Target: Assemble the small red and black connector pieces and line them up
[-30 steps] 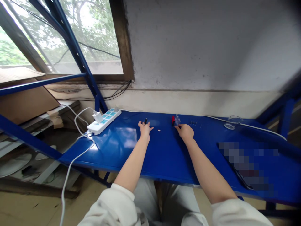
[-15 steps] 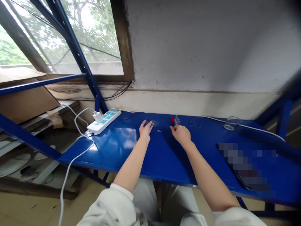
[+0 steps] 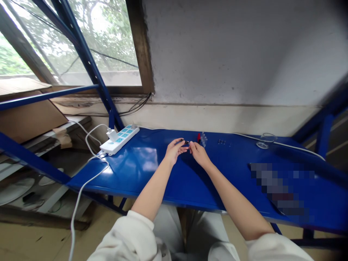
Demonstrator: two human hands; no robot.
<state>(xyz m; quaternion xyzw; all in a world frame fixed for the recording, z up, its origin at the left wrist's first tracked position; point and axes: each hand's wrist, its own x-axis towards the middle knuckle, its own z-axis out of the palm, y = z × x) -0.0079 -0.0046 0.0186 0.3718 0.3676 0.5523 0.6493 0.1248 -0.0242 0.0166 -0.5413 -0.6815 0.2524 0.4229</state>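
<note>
Around mid-frame, bare left hand (image 3: 173, 152) pinches a small black slim piece (image 3: 186, 142), fingers half-curled; bare right hand (image 3: 199, 153), fingers bunched, is at its end, can't tell gripping what. Hands were apart before. Lower right, dark flat slab (image 3: 276, 190) is pixelated, unreadable.

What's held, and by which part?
The bare left hand holds a slim dark piece; its gripped part, and any hold by the right hand, are unclear.
</note>
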